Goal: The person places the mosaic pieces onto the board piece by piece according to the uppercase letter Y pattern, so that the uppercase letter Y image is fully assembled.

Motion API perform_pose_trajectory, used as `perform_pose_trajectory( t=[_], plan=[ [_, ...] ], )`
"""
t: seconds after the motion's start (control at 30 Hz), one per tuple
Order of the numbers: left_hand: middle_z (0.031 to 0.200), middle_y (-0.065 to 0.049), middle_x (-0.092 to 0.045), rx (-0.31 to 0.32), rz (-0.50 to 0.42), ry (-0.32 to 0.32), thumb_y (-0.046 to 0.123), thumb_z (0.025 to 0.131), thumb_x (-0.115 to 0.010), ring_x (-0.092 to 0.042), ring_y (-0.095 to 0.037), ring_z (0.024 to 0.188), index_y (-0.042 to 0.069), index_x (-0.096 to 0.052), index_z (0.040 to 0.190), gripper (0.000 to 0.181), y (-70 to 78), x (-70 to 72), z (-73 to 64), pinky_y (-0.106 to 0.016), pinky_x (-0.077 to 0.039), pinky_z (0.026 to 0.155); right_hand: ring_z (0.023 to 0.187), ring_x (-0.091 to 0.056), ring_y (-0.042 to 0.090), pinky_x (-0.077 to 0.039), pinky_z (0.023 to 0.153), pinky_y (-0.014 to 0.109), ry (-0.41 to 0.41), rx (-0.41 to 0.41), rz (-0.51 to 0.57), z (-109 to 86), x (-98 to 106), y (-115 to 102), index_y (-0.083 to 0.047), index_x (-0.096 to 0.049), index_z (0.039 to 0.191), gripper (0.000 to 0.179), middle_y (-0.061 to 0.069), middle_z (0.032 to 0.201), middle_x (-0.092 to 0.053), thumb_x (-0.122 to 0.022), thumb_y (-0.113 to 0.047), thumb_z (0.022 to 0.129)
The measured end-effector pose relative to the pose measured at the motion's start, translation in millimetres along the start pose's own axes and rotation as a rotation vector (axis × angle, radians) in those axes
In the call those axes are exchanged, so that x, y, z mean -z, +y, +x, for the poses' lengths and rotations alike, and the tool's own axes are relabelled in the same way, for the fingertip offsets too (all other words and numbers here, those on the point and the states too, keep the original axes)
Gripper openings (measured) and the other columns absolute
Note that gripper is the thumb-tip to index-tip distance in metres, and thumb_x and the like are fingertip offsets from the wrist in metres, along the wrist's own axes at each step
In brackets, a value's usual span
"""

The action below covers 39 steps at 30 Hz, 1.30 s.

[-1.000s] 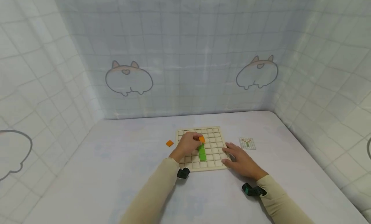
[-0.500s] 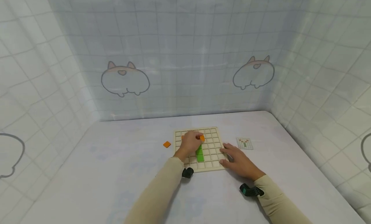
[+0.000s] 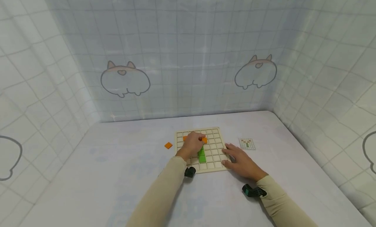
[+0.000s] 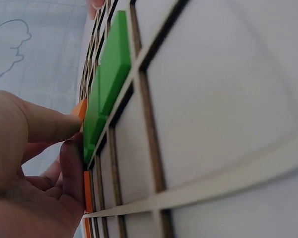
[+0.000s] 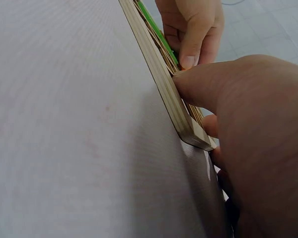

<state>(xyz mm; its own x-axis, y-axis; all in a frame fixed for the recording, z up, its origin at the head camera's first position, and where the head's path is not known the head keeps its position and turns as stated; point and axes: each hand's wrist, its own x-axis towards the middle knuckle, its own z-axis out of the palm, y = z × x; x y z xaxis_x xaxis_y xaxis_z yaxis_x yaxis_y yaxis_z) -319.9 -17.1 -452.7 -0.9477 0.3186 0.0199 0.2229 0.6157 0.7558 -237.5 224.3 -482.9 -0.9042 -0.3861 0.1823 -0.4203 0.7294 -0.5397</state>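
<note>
In the head view my left hand [image 3: 192,144] reaches over the wooden grid board [image 3: 215,151] and pinches an orange square tile [image 3: 204,140] in the upper part of the grid. Just below that tile, a column of green tiles [image 3: 202,156] runs down the board, partly covered by the hand. Another orange tile [image 3: 184,138] peeks out left of the hand. The left wrist view has thumb and finger at the orange tile [image 4: 80,108], beside the green tiles [image 4: 114,62]. My right hand [image 3: 243,162] rests on the board's right edge, its fingers spread and holding no tile.
One loose orange tile [image 3: 168,145] lies on the table left of the board. A small printed pattern card [image 3: 247,143] lies to the right. Fabric walls with a grid print [image 3: 188,86] enclose the white table [image 3: 97,174] at the back and sides.
My left hand has shifted slightly right over the board with the orange tile, uncovering an orange tile on its left. The right hand has stayed on the board's edge. The head view has drifted slightly.
</note>
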Motion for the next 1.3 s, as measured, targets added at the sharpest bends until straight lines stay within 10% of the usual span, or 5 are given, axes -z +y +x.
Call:
perform_pose_trajectory(
  t=[0.33, 0.67, 1.3],
  plan=[
    [0.140, -0.007, -0.058, 0.033, 0.043, -0.036, 0.005, 0.099, -0.056, -0.035, -0.011, 0.055, 0.011, -0.064, 0.137, 0.039, 0.5, 3.1, 1.2, -0.026, -0.033, 0.054, 0.146, -0.025, 0.041, -0.025, 0.111, 0.064, -0.004, 0.004, -0.006, -1.9, 0.4, -1.5, -0.005, -0.053, 0.145, 0.060, 0.017, 0.157, -0.036, -0.062, -0.042, 0.099],
    [0.119, -0.005, -0.065, 0.047, 0.064, -0.002, 0.010, 0.098, -0.059, -0.060, -0.019, 0.102, 0.014, -0.067, 0.129, 0.032, 1.0, 3.5, -0.6, -0.033, -0.051, 0.079, 0.147, -0.026, 0.040, -0.025, 0.112, 0.063, -0.014, -0.013, -0.005, -1.6, -1.3, -1.6, -0.007, -0.053, 0.145, 0.060, 0.016, 0.158, -0.035, -0.062, -0.043, 0.098],
    [0.122, -0.006, -0.066, 0.023, 0.134, 0.000, 0.007, 0.097, -0.058, -0.061, -0.021, 0.113, 0.007, -0.069, 0.125, 0.030, 5.4, 4.4, -1.7, -0.036, -0.051, 0.092, 0.147, -0.026, 0.040, -0.025, 0.112, 0.062, -0.004, 0.010, 0.012, -0.2, -1.9, 1.0, -0.006, -0.053, 0.145, 0.061, 0.016, 0.158, -0.035, -0.062, -0.044, 0.098]
  ],
)
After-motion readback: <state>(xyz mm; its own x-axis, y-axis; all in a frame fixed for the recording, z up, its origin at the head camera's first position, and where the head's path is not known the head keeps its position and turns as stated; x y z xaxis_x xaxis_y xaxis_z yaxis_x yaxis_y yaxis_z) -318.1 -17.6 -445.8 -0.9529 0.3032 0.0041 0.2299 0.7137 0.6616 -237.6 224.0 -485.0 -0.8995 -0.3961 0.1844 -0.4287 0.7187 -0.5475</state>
